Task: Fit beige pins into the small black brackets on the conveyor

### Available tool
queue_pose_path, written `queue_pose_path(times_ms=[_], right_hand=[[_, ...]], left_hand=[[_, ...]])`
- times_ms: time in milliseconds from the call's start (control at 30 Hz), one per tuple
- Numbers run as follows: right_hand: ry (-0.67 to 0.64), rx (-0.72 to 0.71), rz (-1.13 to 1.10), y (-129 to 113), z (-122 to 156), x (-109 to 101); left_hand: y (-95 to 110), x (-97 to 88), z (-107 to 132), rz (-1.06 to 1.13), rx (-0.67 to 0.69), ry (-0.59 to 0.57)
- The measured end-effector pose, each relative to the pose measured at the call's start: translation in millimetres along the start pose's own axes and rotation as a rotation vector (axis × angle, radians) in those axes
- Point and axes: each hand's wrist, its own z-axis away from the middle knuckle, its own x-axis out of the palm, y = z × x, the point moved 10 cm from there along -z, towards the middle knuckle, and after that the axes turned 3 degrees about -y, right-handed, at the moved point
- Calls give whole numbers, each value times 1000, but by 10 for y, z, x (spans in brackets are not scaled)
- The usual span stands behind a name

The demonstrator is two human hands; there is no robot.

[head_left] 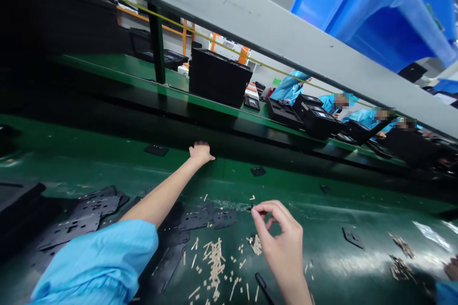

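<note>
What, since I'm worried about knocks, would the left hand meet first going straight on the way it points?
Probably the black panel along the back of the green worktop; depth is unclear, so the left hand may be touching it.

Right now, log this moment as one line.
left hand: outstretched toward far side of green bench, grip unclear | right hand: pinching small dark piece | on bench: pale strips, black plates

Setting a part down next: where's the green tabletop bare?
The green tabletop looks mostly bare between the right hand and the black rectangular plate on its right. Crowded: slim tan strips left of that hand, thin black slotted plates further left.
</note>
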Motion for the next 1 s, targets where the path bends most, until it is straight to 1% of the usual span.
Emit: queue_pose_path(times_ms=[100, 200, 300, 400, 467, 600, 700, 767, 833, 900, 1000], right_hand=[[-1, 11, 7, 24, -6, -15], [3, 31, 8, 53, -3, -19], [5, 48, -3, 70, 0, -21], [8, 52, 3, 59, 7, -42], [17, 34, 8, 29, 14, -77], [41, -2, 17, -2, 21, -156], [56, 5, 16, 32, 10, -188], [78, 24, -13, 70, 3, -204], [118, 55, -85, 117, 3, -224], [171, 99, -186, 178, 17, -240], [216, 177, -341, 265, 63, -198]], left_hand=[[-144, 81, -92, 2, -102, -3], [-155, 174, -84, 56, -102, -22], [-67, 226, 1, 130, -66, -10], [18, 182, 79, 182, -67, 60], [60, 140, 86, 217, -77, 82], [116, 88, 43, 334, -74, 48], [230, 67, 104, 467, -2, 4], [363, 23, 253, 575, 83, -13], [510, -55, 513, 689, 175, -27], [643, -144, 883, 796, 257, -63], [780, -279, 1569, 915, 358, -151]])
